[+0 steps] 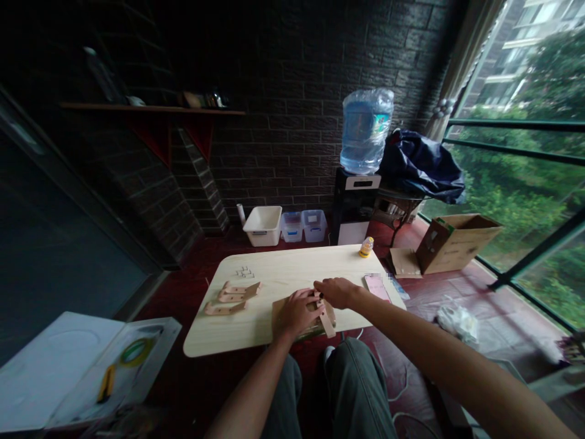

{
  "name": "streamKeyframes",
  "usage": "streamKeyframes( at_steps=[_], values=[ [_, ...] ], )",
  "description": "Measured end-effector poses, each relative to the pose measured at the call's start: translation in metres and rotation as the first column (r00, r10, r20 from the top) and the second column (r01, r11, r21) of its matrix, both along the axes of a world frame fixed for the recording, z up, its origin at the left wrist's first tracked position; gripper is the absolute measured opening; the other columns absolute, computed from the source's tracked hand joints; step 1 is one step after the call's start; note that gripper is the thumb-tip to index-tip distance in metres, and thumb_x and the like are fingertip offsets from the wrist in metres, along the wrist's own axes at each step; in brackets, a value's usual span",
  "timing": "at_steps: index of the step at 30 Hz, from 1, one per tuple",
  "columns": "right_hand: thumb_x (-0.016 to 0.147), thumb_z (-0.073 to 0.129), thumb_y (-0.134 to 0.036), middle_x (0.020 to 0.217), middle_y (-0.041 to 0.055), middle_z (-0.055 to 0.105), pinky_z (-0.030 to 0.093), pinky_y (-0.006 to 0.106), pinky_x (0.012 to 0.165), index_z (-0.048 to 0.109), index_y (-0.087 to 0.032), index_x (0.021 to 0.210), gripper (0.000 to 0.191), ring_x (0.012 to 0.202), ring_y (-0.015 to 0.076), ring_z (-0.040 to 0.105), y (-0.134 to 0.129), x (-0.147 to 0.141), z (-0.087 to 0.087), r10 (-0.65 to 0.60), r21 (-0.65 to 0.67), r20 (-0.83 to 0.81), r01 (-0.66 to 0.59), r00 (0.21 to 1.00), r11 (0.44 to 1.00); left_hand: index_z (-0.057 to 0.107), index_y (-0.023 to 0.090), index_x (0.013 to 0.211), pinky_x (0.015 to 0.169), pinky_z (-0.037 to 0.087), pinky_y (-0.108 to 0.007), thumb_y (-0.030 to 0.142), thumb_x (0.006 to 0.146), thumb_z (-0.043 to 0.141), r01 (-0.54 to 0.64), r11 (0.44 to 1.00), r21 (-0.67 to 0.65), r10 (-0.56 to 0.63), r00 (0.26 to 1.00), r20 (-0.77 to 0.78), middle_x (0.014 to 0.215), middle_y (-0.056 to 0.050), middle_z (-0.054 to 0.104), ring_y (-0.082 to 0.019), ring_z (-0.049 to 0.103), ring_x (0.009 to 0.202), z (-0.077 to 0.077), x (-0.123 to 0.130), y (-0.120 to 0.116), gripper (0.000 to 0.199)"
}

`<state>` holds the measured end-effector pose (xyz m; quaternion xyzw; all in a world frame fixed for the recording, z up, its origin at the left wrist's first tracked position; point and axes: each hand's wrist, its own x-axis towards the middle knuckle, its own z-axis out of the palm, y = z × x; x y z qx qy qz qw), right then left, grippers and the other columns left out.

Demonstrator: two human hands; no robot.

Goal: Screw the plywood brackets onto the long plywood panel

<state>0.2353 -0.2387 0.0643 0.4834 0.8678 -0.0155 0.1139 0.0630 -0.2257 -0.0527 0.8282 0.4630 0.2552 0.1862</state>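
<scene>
Near the front edge of the pale table (274, 265), my left hand (298, 312) presses over a light wooden piece (327, 324), fingers bent against its side. The piece has dark holes and lies over a brown board or box (276, 314), largely covered by my hand. At the far end of the same piece, my right hand (337, 292) is closed, fingers curled downward. Whatever sits in its grip is hidden. To the left lie a few similar angled wooden pieces (225, 309), and behind them several small metal screws or hooks (244, 272).
A yellow-and-clear small bottle (366, 247) and a pink sheet or phone (377, 288) occupy the table's right side. Beyond stand plastic bins (292, 228), a water dispenser (356, 201) and a cardboard box (452, 247). An open white case (114, 366) lies at the lower left.
</scene>
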Motion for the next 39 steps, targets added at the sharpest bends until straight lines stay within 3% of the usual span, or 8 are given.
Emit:
streamKeyframes(
  at_steps=[8,13,17,24,32,39],
  values=[
    [0.096,0.048,-0.02,0.108,0.0158,0.072,0.056,0.037,0.075,0.055,-0.016,0.123,0.028,0.097,0.0274,0.072,0.003,-0.012,0.0,-0.025,-0.002,0.042,0.025,0.999,1.0,0.076,0.03,0.104,0.11,0.038,-0.038,0.045,0.085,0.068,-0.005,1.0,0.009,0.005,1.0,-0.003,0.128,-0.001,0.066,-0.024,0.053,0.125,-0.006,0.0,0.003,0.025],
    [0.091,0.055,-0.022,0.109,0.0181,0.072,0.055,0.036,0.075,0.054,-0.013,0.126,0.036,0.097,0.0286,0.071,0.001,-0.015,0.0,-0.085,-0.014,0.02,0.085,0.996,0.996,0.076,0.031,0.104,0.111,0.038,-0.038,0.043,0.084,0.069,-0.001,1.0,0.012,0.001,1.0,0.007,0.128,-0.001,0.066,-0.023,0.053,0.125,-0.005,0.0,0.003,0.024],
    [0.088,0.06,-0.019,0.117,0.0182,0.069,0.055,0.035,0.074,0.055,-0.016,0.129,0.042,0.099,0.0287,0.071,0.0,-0.013,0.004,-0.06,-0.011,0.03,0.061,0.998,0.998,0.076,0.032,0.103,0.112,0.038,-0.037,0.038,0.082,0.072,0.003,1.0,0.006,-0.003,1.0,-0.004,0.128,0.0,0.066,-0.022,0.053,0.124,-0.005,0.003,0.003,0.022],
    [0.095,0.048,-0.016,0.108,0.0154,0.073,0.055,0.034,0.074,0.065,-0.017,0.116,0.027,0.097,0.0253,0.072,0.008,-0.013,0.007,-0.018,0.004,0.067,0.017,0.998,1.0,0.076,0.031,0.105,0.111,0.039,-0.036,0.04,0.085,0.069,-0.012,1.0,0.013,0.012,1.0,-0.004,0.127,-0.001,0.066,-0.022,0.054,0.124,-0.007,0.005,0.003,0.023],
    [0.095,0.049,-0.019,0.11,0.0155,0.072,0.055,0.035,0.076,0.06,-0.015,0.12,0.027,0.099,0.0253,0.071,0.005,-0.008,-0.006,0.009,0.028,0.058,-0.011,0.998,1.0,0.076,0.031,0.104,0.112,0.038,-0.035,0.041,0.084,0.069,-0.001,1.0,-0.008,0.001,1.0,0.0,0.13,0.0,0.065,-0.022,0.053,0.125,-0.007,0.002,0.004,0.024],
    [0.091,0.051,-0.017,0.109,0.0177,0.071,0.055,0.036,0.073,0.054,-0.012,0.126,0.035,0.097,0.0275,0.071,0.004,-0.006,0.002,0.008,-0.008,0.053,-0.007,0.999,1.0,0.076,0.031,0.106,0.112,0.037,-0.036,0.043,0.084,0.069,-0.005,1.0,-0.029,0.005,1.0,-0.009,0.131,-0.001,0.065,-0.022,0.052,0.127,-0.002,0.003,0.003,0.026]
  ],
)
